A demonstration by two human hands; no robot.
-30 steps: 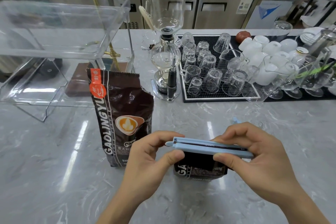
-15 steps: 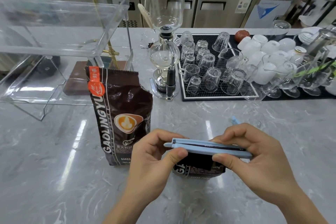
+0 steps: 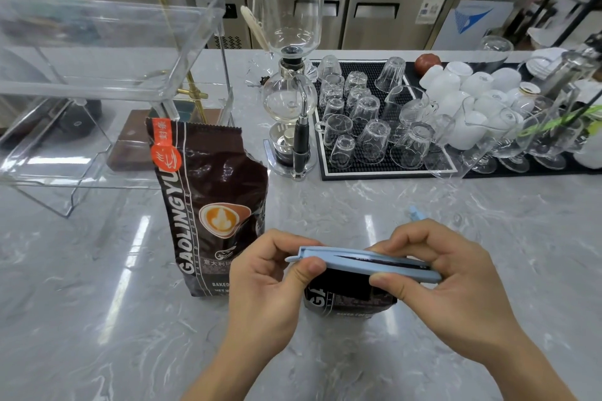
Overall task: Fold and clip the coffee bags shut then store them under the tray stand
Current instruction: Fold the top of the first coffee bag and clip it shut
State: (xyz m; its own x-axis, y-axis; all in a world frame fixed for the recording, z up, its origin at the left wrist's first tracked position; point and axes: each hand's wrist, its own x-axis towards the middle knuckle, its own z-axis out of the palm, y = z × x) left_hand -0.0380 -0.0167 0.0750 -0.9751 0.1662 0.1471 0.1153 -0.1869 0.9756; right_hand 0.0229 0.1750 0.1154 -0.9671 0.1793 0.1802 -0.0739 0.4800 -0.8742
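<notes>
Head view: near the front edge of the marble bench (image 3: 488, 238), the left hand (image 3: 270, 283) and right hand (image 3: 456, 277) pinch opposite ends of a light-blue clip (image 3: 368, 262) laid across the folded top of a small coffee bag (image 3: 348, 299). Just left of it, a taller coffee bag (image 3: 211, 205) stands upright and unclipped, in front of the clear tray stand (image 3: 97, 81) at the bench's left side.

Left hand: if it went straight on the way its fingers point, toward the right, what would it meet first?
The left hand pinches one end of the blue clip on the folded coffee bag. Going on along the clip, it would probably meet the right hand at the other end first.
</notes>
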